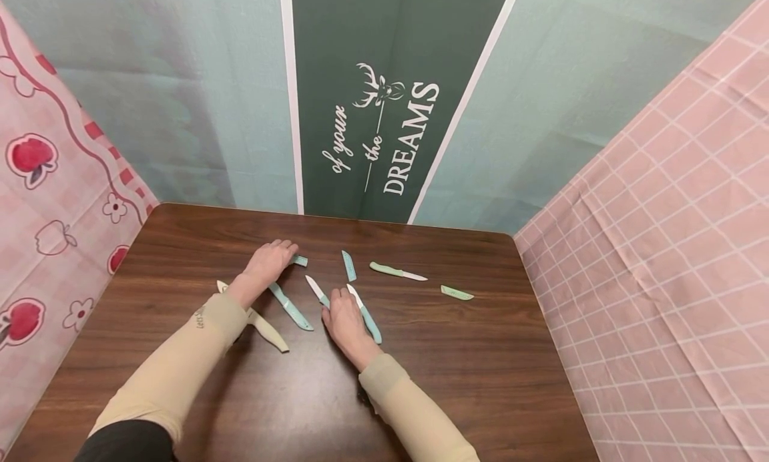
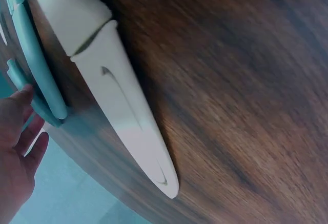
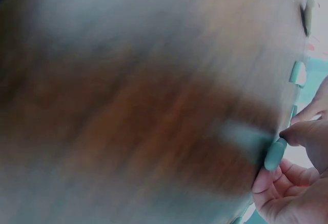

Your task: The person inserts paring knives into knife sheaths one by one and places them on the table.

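Observation:
My left hand (image 1: 272, 259) pinches a blue knife sheath (image 1: 300, 261) at the tabletop; in the left wrist view the teal sheath (image 2: 19, 75) shows between thumb and fingers. With thumb and fingers my right hand (image 1: 345, 315) grips the teal handle (image 3: 275, 155) of a small knife, whose bare white blade (image 1: 314, 287) points up and left toward that sheath. Just right of this hand lies another unsheathed knife with a blue handle (image 1: 372, 327). Under the left forearm are a sheathed teal knife (image 1: 293, 308) and a cream knife in its sheath (image 2: 123, 101).
Farther back lies a loose blue sheath (image 1: 348, 266). To its right are a green-handled knife (image 1: 387, 269) with a bare blade and a green sheath (image 1: 458, 293). The brown wooden table (image 1: 480, 382) meets cloth-covered walls at the back and both sides.

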Available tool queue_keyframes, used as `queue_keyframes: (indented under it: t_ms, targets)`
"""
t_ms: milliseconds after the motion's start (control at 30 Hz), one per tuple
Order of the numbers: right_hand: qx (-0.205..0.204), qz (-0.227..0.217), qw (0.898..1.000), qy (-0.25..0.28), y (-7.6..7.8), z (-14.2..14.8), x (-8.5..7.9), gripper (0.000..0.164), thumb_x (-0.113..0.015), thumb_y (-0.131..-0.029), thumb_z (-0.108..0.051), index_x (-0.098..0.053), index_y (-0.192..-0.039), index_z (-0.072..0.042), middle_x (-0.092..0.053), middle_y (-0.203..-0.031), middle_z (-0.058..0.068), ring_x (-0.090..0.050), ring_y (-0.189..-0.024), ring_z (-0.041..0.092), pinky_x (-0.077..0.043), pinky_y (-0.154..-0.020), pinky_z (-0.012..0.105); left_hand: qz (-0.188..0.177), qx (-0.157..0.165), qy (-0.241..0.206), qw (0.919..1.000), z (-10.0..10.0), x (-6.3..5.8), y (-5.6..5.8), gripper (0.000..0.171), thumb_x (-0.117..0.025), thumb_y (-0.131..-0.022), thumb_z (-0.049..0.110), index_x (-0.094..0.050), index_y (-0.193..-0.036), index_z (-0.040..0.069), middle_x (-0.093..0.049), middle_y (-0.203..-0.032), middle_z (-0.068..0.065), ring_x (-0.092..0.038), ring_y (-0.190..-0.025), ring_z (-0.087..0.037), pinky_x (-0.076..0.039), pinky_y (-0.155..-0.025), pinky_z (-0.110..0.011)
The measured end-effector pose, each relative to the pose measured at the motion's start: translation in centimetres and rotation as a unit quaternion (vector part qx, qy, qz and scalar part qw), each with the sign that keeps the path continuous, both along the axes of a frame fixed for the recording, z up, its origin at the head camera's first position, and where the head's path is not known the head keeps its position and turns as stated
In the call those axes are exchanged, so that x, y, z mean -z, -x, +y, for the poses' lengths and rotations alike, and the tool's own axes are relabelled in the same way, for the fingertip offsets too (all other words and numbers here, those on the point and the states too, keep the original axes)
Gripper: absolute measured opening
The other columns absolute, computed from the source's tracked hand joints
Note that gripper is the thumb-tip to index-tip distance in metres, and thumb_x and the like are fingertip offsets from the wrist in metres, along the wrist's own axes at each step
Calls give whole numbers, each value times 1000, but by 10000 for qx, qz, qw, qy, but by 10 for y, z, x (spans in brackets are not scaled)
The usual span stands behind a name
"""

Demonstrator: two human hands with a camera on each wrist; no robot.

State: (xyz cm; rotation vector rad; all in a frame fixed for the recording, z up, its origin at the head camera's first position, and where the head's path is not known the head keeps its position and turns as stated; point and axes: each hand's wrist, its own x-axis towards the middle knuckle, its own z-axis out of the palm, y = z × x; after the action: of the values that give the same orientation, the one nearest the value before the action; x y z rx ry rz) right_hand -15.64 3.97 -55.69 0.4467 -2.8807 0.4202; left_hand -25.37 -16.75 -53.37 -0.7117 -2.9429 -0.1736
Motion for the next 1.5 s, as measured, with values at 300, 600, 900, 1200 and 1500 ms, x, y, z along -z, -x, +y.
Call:
queue_keyframes:
  t_ms: [300, 600, 900, 1200, 1500]
  targets:
    - [29, -41, 9992, 405, 4, 8, -9, 18, -70, -85, -16, -56, -79, -6, -60, -69, 9, -63, -70, 30, -53, -61, 41, 307, 298, -701, 9966, -7, -7, 0, 10, -51, -98, 5, -50, -106, -1, -64, -97, -19, -65, -90, -36, -55, -76, -48]
    - [-15, -200, 9970, 747, 8, 34, -26, 12, -66, -91, -16, -65, -97, -5, -70, -82, 10, -65, -76, 28, -55, -64, 41, 587, 786, -1086, 9892, -4, -21, -8, 28, -60, -95, 9, -61, -122, 7, -66, -111, -14, -67, -98, -32, -57, -78, -47]
    - [-168, 80, 9929, 1173, 16, 64, -49, 22, -62, -93, -7, -69, -113, -3, -69, -95, 13, -66, -85, 28, -57, -71, 44, 949, 1200, -1492, 9769, 1, -33, -14, 29, -65, -91, 8, -65, -120, 9, -67, -112, -9, -65, -100, -28, -56, -82, -44]
    - [-254, 362, 9894, 1382, 18, 76, -74, 21, -60, -95, -9, -68, -114, -7, -67, -100, 12, -66, -87, 26, -56, -72, 43, 1320, 1445, -1586, 9677, 9, -54, -24, 31, -67, -90, 11, -65, -121, 11, -68, -113, -5, -63, -106, -25, -53, -87, -43]
    - [-292, 529, 9871, 1481, 17, 79, -84, 22, -60, -95, -9, -70, -114, -7, -68, -100, 10, -64, -87, 24, -55, -73, 41, 1576, 1572, -1439, 9642, 10, -61, -31, 38, -71, -87, 9, -65, -124, 12, -68, -114, -5, -62, -107, -25, -53, -84, -42]
